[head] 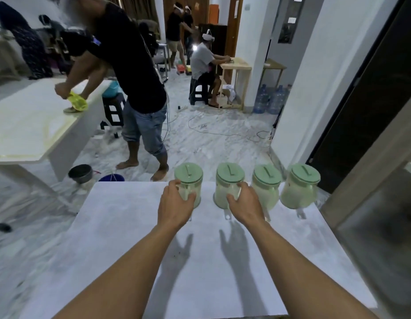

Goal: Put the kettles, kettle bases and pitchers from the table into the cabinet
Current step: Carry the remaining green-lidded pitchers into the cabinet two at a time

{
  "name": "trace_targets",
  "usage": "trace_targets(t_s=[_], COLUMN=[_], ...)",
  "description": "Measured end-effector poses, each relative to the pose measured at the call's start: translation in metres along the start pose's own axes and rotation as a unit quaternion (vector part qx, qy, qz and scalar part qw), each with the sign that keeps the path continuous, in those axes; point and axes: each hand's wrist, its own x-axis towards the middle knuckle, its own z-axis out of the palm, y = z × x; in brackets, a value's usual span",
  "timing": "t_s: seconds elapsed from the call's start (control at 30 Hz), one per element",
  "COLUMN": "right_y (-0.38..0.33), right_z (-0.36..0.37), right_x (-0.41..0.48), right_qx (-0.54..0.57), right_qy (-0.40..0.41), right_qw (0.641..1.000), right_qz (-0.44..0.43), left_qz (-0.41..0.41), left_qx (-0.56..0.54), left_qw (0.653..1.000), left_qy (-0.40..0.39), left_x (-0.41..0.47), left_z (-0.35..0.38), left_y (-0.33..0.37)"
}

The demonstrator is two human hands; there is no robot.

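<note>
Your pale table fills the foreground. A second white table stands off to your left, and a person in a black shirt is on the floor beyond. Along your table's far edge, upright and close together, stand four green-lidded jugs. Your left hand curls round the leftmost pitcher and your right hand round the second pitcher. The third pitcher, crowding your right hand, and the fourth pitcher stand untouched. A dark pot and a blue bucket sit on the floor past the edge.

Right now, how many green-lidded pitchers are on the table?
4, in a row at the table's far edge: first pitcher in the left hand, second pitcher in the right hand, third pitcher and fourth pitcher untouched.
</note>
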Motion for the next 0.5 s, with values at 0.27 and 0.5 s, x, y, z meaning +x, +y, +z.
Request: trace_targets(t_s=[0.27, 0.5], right_y=[0.050, 0.067], right_z=[0.055, 0.083], right_x=[0.039, 0.072], right_qx=[0.049, 0.173], right_qy=[0.004, 0.037], right_qw=[0.997, 0.981], right_qz=[0.064, 0.078], left_qz=[-0.120, -0.152], left_qx=[-0.097, -0.133], left_qw=[0.988, 0.979], left_qy=[-0.023, 0.000], left_x=[0.040, 0.058], left_z=[0.050, 0.084], left_y=[-0.037, -0.044])
